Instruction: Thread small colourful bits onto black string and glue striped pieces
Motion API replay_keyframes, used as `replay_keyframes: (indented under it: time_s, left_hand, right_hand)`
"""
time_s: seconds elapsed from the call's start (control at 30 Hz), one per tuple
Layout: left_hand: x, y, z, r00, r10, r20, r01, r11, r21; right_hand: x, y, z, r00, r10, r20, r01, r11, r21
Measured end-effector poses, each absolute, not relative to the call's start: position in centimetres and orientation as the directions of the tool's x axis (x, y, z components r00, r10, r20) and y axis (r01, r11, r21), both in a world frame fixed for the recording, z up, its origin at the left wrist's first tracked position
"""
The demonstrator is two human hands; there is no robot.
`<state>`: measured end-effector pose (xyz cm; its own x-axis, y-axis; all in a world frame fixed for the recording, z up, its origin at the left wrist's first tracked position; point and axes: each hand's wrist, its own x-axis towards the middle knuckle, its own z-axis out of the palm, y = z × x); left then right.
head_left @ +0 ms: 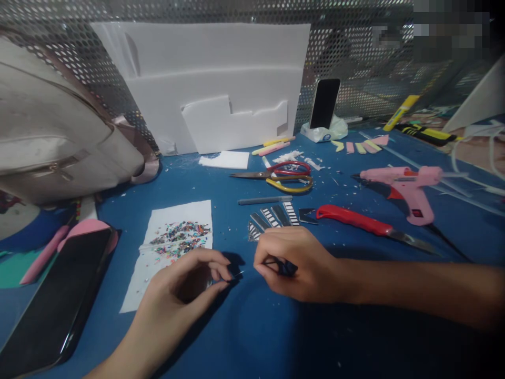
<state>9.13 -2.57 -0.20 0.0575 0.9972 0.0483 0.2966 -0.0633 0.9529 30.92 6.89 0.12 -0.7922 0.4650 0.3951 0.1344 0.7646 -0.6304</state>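
Observation:
My left hand (185, 284) rests on the blue table (252, 331) with fingers curled, thumb and forefinger pinching a tiny pale sliver at its tips. My right hand (295, 266) is closed around a small dark tool or pen, its tip pointing toward the left fingertips. Just behind the right hand lie several black-and-white striped paper strips (276, 216). Left of the hands a white sheet (173, 247) carries a scatter of coloured confetti bits (179, 239).
A red-handled knife (366, 223), a pink glue gun (406, 187), red and yellow scissors (286, 176) and a grey pen (262, 200) lie behind the hands. A dark phone (55, 305) lies at left, a bag (59, 142) behind it. White foam board (213, 84) and a propped phone (324, 102) stand at the back.

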Motion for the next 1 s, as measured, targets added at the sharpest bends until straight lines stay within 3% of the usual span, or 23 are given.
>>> replay_keyframes:
  time_s: [1.0]
  left_hand:
    - [9.29, -2.36, 0.15, 0.054, 0.996, 0.067, 0.309, -0.081, 0.947]
  right_hand:
    - [30.93, 6.98, -0.24, -0.801, 0.409, 0.436, 0.109, 0.817, -0.566]
